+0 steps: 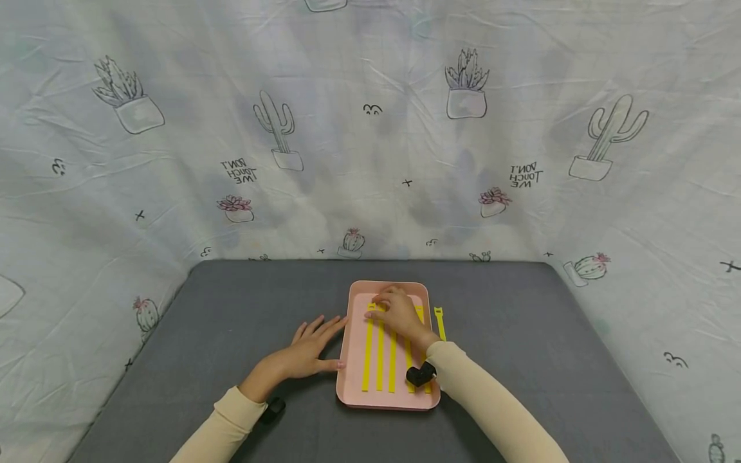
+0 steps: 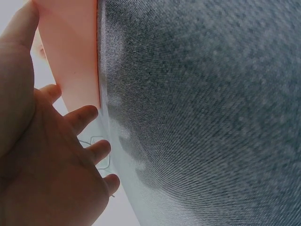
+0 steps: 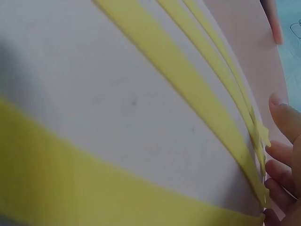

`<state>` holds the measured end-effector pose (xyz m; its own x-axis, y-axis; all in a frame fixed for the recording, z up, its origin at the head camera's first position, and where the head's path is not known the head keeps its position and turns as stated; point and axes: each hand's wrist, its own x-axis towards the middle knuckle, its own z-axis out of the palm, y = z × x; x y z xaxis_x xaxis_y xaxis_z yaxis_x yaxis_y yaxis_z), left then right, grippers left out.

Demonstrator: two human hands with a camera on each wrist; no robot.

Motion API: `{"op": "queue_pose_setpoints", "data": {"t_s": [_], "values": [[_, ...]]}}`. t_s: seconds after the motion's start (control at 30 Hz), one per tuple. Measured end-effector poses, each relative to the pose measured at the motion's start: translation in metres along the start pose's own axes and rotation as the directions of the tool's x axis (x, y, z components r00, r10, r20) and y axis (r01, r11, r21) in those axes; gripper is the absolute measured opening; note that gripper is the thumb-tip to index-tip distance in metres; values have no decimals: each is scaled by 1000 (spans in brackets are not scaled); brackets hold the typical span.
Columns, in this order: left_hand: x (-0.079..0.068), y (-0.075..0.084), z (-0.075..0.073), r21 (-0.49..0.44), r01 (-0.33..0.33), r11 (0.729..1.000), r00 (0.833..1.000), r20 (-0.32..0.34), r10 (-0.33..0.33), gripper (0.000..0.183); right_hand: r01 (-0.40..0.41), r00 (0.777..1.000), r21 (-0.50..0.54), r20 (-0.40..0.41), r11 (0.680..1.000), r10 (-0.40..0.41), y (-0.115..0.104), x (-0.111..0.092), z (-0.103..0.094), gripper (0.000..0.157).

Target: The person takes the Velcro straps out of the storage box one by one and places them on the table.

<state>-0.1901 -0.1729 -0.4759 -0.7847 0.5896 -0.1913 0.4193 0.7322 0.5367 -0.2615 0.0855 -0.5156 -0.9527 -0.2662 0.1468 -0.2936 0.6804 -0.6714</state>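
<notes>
Several yellow cable straps (image 1: 368,354) lie lengthwise, side by side, in a pink tray (image 1: 382,400). Their slotted heads point to the tray's far end. Over that end is my right hand (image 1: 401,315), its fingers bent down and hiding some heads. In the right wrist view the fingertips touch the strap heads, with the thumb (image 3: 283,115) held apart from them. My left hand (image 1: 303,355) has its fingers spread, thumb and fingertips against the tray's left side. The left wrist view shows the palm beside the tray's pink wall (image 2: 75,61).
Another yellow cable strap (image 1: 439,321) lies on the grey tabletop (image 1: 509,334) just right of the tray, partly hidden by the right sleeve (image 1: 492,399). Each wrist wears a small black camera. A white curtain (image 1: 347,148) with cactus drawings hangs behind the table.
</notes>
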Motion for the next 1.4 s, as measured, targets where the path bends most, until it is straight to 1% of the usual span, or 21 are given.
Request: {"op": "queue_pose_setpoints", "data": {"t_s": [0.27, 0.47, 0.67, 0.8, 1.0, 1.2, 1.4], "values": [[0, -1, 1, 9, 2, 1000, 1000, 1, -2, 88, 18, 1000, -20, -23, 1000, -18, -2, 0, 0, 34], [0, 0, 1, 0, 2, 1000, 1000, 6, -2, 88, 6, 999, -34, -40, 999, -7, -3, -1, 2, 34], [-1, 0, 1, -6, -2, 1000, 1000, 3, 2, 88, 4, 999, -61, -41, 998, -7, -2, -1, 4, 35], [-1, 0, 1, -4, -2, 1000, 1000, 6, 2, 88, 3, 1000, -83, -28, 997, -6, -1, -1, 5, 36], [-1, 1, 1, -5, -5, 1000, 1000, 1, 5, 87, 1, 1000, -99, -27, 995, -4, -2, -1, 6, 31], [-1, 0, 0, -12, -2, 1000, 1000, 4, 2, 87, 30, 999, -88, -37, 996, -33, -2, 0, 7, 28], [0, -3, 0, -14, -1, 1000, 1000, 13, 1, 87, 88, 995, -62, -41, 994, -91, -4, -1, 7, 25]]}}
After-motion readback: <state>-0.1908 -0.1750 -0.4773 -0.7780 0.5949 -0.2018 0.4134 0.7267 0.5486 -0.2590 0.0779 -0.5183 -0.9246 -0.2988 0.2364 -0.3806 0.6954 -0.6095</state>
